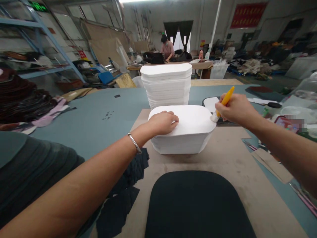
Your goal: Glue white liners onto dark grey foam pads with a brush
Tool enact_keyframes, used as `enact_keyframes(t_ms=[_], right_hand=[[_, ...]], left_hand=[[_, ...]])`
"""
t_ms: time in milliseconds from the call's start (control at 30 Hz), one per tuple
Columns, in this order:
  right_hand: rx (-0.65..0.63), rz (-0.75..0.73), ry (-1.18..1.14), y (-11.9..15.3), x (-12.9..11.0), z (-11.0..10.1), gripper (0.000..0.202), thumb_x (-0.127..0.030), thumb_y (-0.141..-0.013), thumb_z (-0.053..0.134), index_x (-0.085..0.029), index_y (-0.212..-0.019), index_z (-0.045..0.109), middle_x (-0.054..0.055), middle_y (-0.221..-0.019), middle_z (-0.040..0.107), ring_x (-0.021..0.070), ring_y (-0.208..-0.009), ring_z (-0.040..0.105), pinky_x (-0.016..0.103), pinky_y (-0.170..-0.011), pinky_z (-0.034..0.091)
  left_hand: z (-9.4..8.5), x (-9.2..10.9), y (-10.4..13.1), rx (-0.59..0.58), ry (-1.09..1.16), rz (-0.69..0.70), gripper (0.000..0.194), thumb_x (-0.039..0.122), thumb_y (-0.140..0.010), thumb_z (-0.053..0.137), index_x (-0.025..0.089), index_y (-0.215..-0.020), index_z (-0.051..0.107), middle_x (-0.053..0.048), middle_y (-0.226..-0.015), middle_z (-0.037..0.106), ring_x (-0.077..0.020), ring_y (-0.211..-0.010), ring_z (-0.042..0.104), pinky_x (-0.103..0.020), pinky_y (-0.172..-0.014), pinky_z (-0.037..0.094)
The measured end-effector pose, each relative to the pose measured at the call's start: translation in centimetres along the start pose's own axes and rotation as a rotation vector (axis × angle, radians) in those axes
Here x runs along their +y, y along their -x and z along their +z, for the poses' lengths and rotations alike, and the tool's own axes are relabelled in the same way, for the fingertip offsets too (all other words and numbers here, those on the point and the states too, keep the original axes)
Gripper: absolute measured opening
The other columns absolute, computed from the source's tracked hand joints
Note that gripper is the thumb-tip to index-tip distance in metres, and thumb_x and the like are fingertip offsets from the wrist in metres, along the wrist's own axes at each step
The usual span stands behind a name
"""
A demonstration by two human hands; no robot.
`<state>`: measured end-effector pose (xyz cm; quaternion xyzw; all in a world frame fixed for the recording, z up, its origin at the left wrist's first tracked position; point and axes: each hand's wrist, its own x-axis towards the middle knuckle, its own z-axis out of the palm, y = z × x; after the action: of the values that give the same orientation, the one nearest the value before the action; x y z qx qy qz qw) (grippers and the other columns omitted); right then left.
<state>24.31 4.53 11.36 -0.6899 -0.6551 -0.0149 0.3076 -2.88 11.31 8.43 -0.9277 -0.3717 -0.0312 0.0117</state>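
Observation:
My left hand (164,123) lies on top of a stack of white rounded sheets (192,119), fingers slightly bent, holding nothing. In my right hand (234,105) is a brush (227,96) with a yellow handle, gripped near its lower end. The brush's pale bristles touch the right rim of the uppermost sheet. Behind this stack rises a taller stack of white sheets (168,87). A dark rounded panel (198,205) lies nearest to me on the brown board (230,155).
Dark fabric piles (32,172) stand at the left, with small dark pieces (119,208) beside them. Scissors (249,144), a jar (272,107) and plastic bags (299,115) crowd the right side. A co-worker (167,49) stands at a far table.

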Motion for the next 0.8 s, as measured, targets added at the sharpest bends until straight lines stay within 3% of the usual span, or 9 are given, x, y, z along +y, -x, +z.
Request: enact_keyframes(t_ms=[133,233,367,500,567,667,800], right_hand=[[-0.005,-0.171,-0.063,5.1,-3.4,-0.3,0.024,-0.026,-0.083,0.059,-0.024,-0.061,0.049,0.001,-0.057,0.054,0.0162,-0.054,0.049,0.032,-0.057,0.034],[-0.103,-0.281,-0.269,6.4,-4.1,0.3,0.021,-0.033,-0.087,0.056,-0.025,-0.068,0.052,0.000,-0.061,0.056,0.0157,-0.056,0.051,0.031,-0.057,0.036],[-0.172,-0.153,-0.365,5.0,0.8,0.2,0.020,-0.037,-0.086,0.059,-0.024,-0.071,0.056,0.000,-0.058,0.059,0.0162,-0.055,0.055,0.030,-0.057,0.041],[-0.103,0.021,-0.444,4.6,6.5,-1.9,0.021,-0.042,-0.087,0.066,-0.022,-0.079,0.062,0.002,-0.061,0.065,0.0184,-0.058,0.062,0.031,-0.061,0.049],[0.014,0.080,-0.504,5.5,7.5,-3.0,0.020,-0.041,-0.087,0.068,-0.022,-0.081,0.062,0.004,-0.064,0.066,0.0180,-0.057,0.063,0.031,-0.061,0.051],[0.188,0.128,-0.522,7.7,7.2,-3.9,0.020,-0.040,-0.086,0.072,-0.022,-0.084,0.064,0.006,-0.069,0.069,0.0184,-0.058,0.064,0.032,-0.061,0.054],[0.202,0.146,-0.502,9.8,7.6,-4.0,0.031,-0.051,-0.089,0.071,-0.023,-0.102,0.069,0.008,-0.076,0.072,0.0206,-0.063,0.069,0.031,-0.056,0.056]], left_hand=[[-0.3,0.0,-0.6,-0.037,-0.013,-0.006,0.037,0.037,-0.098,0.043,0.026,-0.113,0.076,-0.007,-0.125,0.069,-0.0250,-0.107,0.064,-0.034,-0.092,0.046],[-0.6,0.2,-0.7,-0.074,-0.030,-0.024,0.038,0.038,-0.097,0.043,0.026,-0.114,0.075,-0.008,-0.125,0.069,-0.0250,-0.106,0.064,-0.033,-0.090,0.046],[-1.5,0.5,-0.9,-0.111,-0.049,-0.038,0.037,0.036,-0.097,0.044,0.023,-0.111,0.076,-0.009,-0.122,0.070,-0.0252,-0.104,0.065,-0.034,-0.088,0.046],[-2.8,2.3,-3.8,-0.154,-0.046,-0.081,0.028,0.035,-0.090,0.058,0.014,-0.092,0.077,-0.015,-0.100,0.074,-0.0297,-0.093,0.067,-0.038,-0.083,0.048],[-3.1,4.3,-6.1,-0.126,-0.022,-0.102,0.026,0.031,-0.089,0.062,0.009,-0.092,0.075,-0.017,-0.098,0.074,-0.0314,-0.094,0.067,-0.039,-0.084,0.049],[-2.4,8.1,-9.5,-0.034,0.066,-0.098,0.037,0.034,-0.097,0.052,0.003,-0.106,0.071,-0.016,-0.109,0.072,-0.0307,-0.106,0.065,-0.036,-0.089,0.047],[-1.0,11.1,-12.1,0.047,0.224,-0.110,0.047,0.043,-0.094,0.056,0.004,-0.116,0.067,-0.015,-0.120,0.068,-0.0318,-0.117,0.061,-0.038,-0.096,0.045]])
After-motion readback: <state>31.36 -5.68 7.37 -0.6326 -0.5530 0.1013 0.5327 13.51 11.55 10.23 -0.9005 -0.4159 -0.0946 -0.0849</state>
